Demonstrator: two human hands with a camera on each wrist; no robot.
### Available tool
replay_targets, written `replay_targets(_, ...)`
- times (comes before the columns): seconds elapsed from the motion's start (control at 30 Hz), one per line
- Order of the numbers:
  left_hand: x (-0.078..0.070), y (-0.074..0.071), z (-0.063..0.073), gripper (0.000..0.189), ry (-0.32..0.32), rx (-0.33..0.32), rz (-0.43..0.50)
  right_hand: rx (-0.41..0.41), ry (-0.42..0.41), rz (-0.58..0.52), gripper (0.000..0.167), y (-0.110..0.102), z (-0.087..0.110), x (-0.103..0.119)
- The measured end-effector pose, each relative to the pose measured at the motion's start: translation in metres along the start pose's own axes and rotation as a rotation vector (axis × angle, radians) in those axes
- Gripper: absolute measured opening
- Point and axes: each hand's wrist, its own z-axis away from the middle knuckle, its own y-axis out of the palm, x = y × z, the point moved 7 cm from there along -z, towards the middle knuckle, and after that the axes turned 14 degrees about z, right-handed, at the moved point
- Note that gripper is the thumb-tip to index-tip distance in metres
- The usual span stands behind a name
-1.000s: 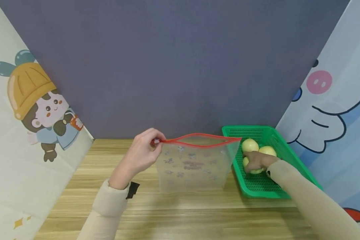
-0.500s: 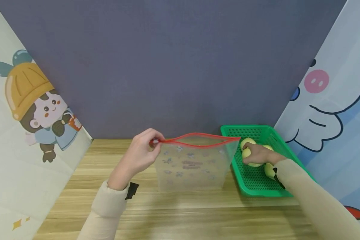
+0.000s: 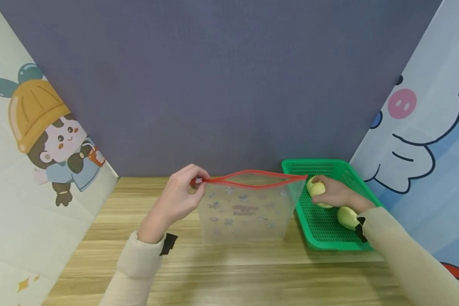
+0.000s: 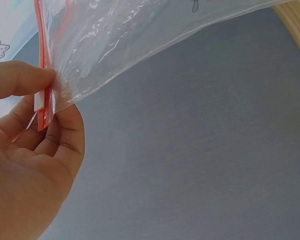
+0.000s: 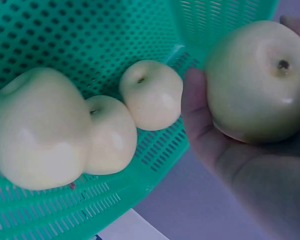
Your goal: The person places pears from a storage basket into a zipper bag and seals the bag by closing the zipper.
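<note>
My left hand point(image 3: 181, 191) pinches the left end of a clear zip bag point(image 3: 248, 212) between thumb and fingers. The bag hangs upright, its red-edged mouth point(image 3: 252, 185) gaping a little and small prints across its front. In the left wrist view, a white slider point(image 4: 39, 101) sits on the red strip by my thumb. My right hand point(image 3: 338, 193) grips a pale yellow-green apple point(image 5: 257, 82) over the green basket point(image 3: 317, 245). Other apples lie in the basket; the right wrist view shows a large near apple point(image 5: 40, 130), a middle apple point(image 5: 110, 136) and a farther apple point(image 5: 152, 95).
The basket stands on the right of the wood-grain table point(image 3: 229, 276), its left rim close beside the bag's right edge. Behind the table rises a dark grey panel point(image 3: 229, 85). Cartoon-printed sheets flank it on the left point(image 3: 57, 136) and right point(image 3: 420, 127).
My right hand has closed around an apple and risen slightly within the basket, uncovering the apple near its front. My left hand and the bag have stayed almost still.
</note>
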Motion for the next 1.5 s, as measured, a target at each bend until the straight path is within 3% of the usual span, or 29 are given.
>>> replay_targets(0.2, 0.000, 0.001, 0.001, 0.018, 0.014, -0.003, 0.001, -0.060, -0.005, -0.088, 0.072, -0.019, 0.012, 0.007)
replay_targets(0.43, 0.001, 0.001, 0.001, 0.018, 0.022, -0.007, -0.003, -0.157, -0.029, -0.118, 0.069, -0.044, 0.021, 0.019)
replay_targets(0.77, 0.001, 0.002, 0.001, 0.019, 0.034, -0.016, -0.006, -0.201, -0.036, -0.207, 0.067, -0.069, 0.036, 0.041)
replay_targets(1.5, 0.000, 0.006, 0.001, 0.020, 0.067, -0.023, 0.003, -0.377, -0.090, -0.195, 0.063, -0.115, 0.068, 0.082)
